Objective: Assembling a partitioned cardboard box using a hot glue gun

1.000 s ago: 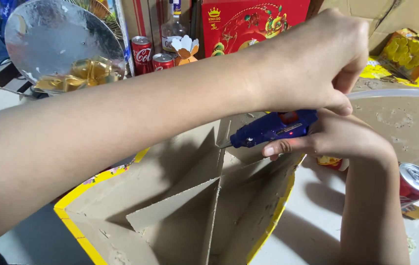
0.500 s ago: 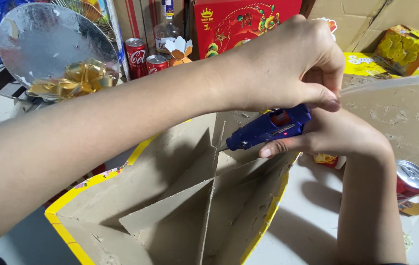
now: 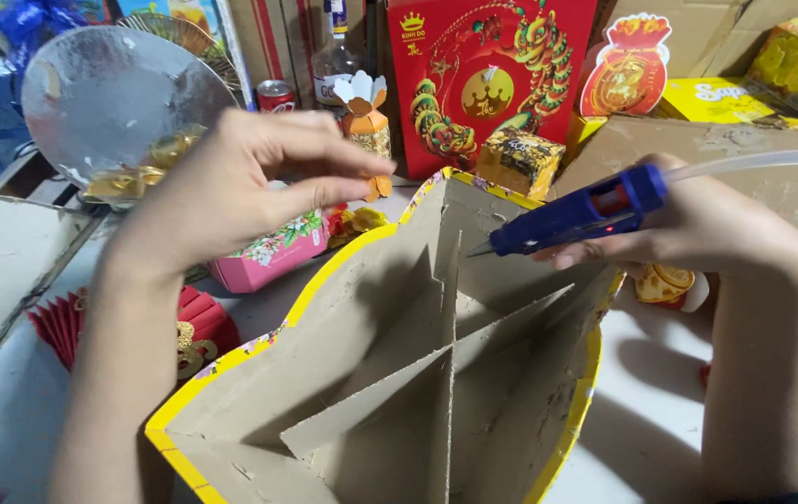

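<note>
My right hand (image 3: pixel 716 233) grips a blue glue gun (image 3: pixel 576 213) with a clear glue stick (image 3: pixel 754 163) out its back. The nozzle points left, close to the top of the upright cardboard divider (image 3: pixel 445 308). The divider stands inside an open cardboard box with a yellow rim (image 3: pixel 259 345), split into compartments. My left hand (image 3: pixel 231 187) hovers above the box's left side. Its thumb and fingertips are pinched together, and I see nothing in them.
A pink flowered box (image 3: pixel 273 257) and a red paper fan (image 3: pixel 189 327) lie left of the cardboard box. Behind stand a round silver board (image 3: pixel 105 93), a soda can (image 3: pixel 275 95), a bottle (image 3: pixel 335 56), a large red gift box (image 3: pixel 492 75) and a small black-gold box (image 3: pixel 520 159).
My left hand has left the glue gun and swung left, away from my right hand. The gun stays near the divider top in my right hand.
</note>
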